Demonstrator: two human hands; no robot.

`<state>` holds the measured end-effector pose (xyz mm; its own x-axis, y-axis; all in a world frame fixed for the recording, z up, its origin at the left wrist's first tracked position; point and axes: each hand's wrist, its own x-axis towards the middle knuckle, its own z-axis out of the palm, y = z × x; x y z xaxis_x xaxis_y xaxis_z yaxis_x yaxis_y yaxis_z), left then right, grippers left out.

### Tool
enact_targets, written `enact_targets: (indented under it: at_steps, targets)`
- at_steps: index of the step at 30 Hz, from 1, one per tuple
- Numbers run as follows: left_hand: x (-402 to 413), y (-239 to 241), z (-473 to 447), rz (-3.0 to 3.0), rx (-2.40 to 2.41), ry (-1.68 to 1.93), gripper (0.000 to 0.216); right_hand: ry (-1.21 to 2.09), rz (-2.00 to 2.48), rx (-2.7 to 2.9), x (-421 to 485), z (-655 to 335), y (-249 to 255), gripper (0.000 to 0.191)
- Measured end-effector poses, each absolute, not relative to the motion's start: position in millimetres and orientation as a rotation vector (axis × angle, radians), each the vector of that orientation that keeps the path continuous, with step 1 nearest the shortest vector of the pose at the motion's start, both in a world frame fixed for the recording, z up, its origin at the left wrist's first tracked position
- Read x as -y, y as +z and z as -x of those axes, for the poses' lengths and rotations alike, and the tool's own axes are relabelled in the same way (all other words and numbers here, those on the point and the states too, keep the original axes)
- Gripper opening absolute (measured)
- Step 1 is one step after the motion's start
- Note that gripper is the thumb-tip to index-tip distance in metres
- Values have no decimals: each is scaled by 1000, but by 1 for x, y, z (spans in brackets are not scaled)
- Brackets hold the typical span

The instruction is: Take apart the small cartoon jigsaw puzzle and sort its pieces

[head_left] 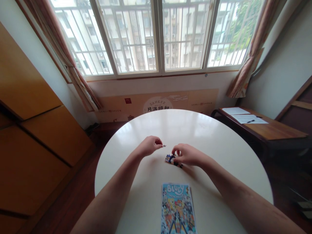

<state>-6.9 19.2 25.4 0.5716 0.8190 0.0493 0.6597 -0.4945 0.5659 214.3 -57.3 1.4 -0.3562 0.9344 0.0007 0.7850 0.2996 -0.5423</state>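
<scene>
My left hand (152, 145) is closed in a pinch above the white table, holding a small jigsaw piece (164, 146) by its edge. To its right, my right hand (186, 154) curls its thumb and fingers over a small joined patch of dark blue, colourful jigsaw pieces (168, 158) lying flat on the table. The fingers touch the patch and cover part of it. Its lower right end shows below the hand. Nearer me lies a picture sheet or booklet (177, 208) with "BLUEY" printed on top and many cartoon figures.
The round white table (146, 198) spreads under both arms. Beyond it are a barred window (159, 35) and a printed board (202, 97). A wooden side table (285, 128) at the right carries papers (248, 119) and pens. An orange-brown cabinet (36, 156) stands at the left.
</scene>
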Motion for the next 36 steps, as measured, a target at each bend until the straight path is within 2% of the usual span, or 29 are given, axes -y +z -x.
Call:
enact_targets:
  at_steps: [5,9,16,20,26,36]
  targets:
    - [-29,24,16,-2198,-1438,360,16,651,1592,2194,56,-212,-2,19]
    - [-31,23,18,-2191,-1554,320,14,637,1599,2164,56,-212,-3,19]
    - [-33,28,21,-2304,-1759,576,17,608,1579,2162,53,-213,-8,20]
    - [-25,31,13,-2448,-1592,636,20,595,1571,2145,52,-213,-11,20]
    - [-5,23,-11,-2567,-1212,456,18,603,1556,2101,52,-213,-9,23]
    - [-1,21,-17,-2540,-1043,386,12,552,1535,2041,54,-213,-3,18]
